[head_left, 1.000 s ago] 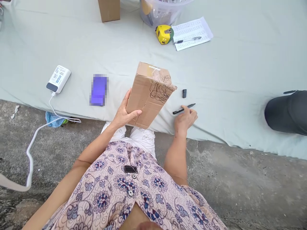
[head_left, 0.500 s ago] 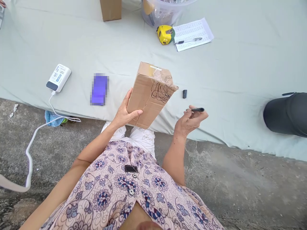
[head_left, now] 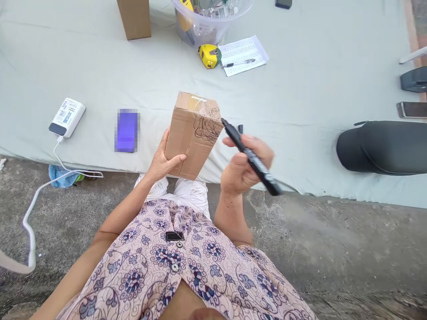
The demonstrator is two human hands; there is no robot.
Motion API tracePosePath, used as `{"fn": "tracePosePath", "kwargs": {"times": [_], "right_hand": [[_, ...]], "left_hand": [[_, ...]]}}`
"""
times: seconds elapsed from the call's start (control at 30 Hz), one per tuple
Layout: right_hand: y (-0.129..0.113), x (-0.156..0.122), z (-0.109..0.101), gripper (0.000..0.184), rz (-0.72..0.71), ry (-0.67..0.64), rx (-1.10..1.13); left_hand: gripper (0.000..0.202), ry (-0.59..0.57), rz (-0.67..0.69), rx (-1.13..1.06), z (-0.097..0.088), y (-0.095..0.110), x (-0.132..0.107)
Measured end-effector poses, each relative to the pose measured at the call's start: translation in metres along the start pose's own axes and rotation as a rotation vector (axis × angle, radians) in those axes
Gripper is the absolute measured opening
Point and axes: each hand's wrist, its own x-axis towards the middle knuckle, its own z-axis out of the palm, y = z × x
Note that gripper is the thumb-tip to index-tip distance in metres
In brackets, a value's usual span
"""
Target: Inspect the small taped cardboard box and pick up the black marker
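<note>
My left hand (head_left: 166, 156) grips a brown cardboard box (head_left: 187, 142) by its left side and near face, thumb across the front. The box is tilted at the table's near edge. Black scribbles cover its upper right corner, and clear tape runs over the top. In my right hand (head_left: 245, 166) is a black marker (head_left: 251, 158), uncapped, its tip pointing up and left close to the scribbled corner. Whether the tip touches the cardboard I cannot tell. Just behind my right fingers lies the black marker cap (head_left: 240, 129), partly hidden.
On the cloth-covered table (head_left: 300, 89) are a tape measure (head_left: 210, 56), a paper sheet (head_left: 258, 50) with a pen (head_left: 238, 63), a plastic tub (head_left: 213, 26) and another carton (head_left: 135, 20). A white power bank (head_left: 68, 116) with cable and a blurred purple item (head_left: 126, 131) lie left; a black cylindrical case (head_left: 383, 146) lies right.
My right hand has turned the marker, swinging its tip toward the box's scribbled corner. My left hand still holds the box, now slightly more upright. The view has shifted to the right.
</note>
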Motion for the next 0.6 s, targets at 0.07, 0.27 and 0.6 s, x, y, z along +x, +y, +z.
{"fn": "tracePosePath", "kwargs": {"times": [0.07, 0.27, 0.6], "right_hand": [[-0.008, -0.002, 0.008, 0.032, -0.09, 0.008, 0.019], [-0.011, -0.006, 0.017, 0.02, -0.273, 0.109, 0.093], [-0.005, 0.009, 0.006, 0.02, -0.319, 0.276, -0.129]], "left_hand": [[0.1, 0.006, 0.0, 0.007, 0.0, 0.003, 0.0], [0.1, 0.03, -0.001, 0.003, 0.001, 0.003, 0.0], [0.098, 0.021, 0.001, 0.036, 0.003, -0.003, -0.002]]}}
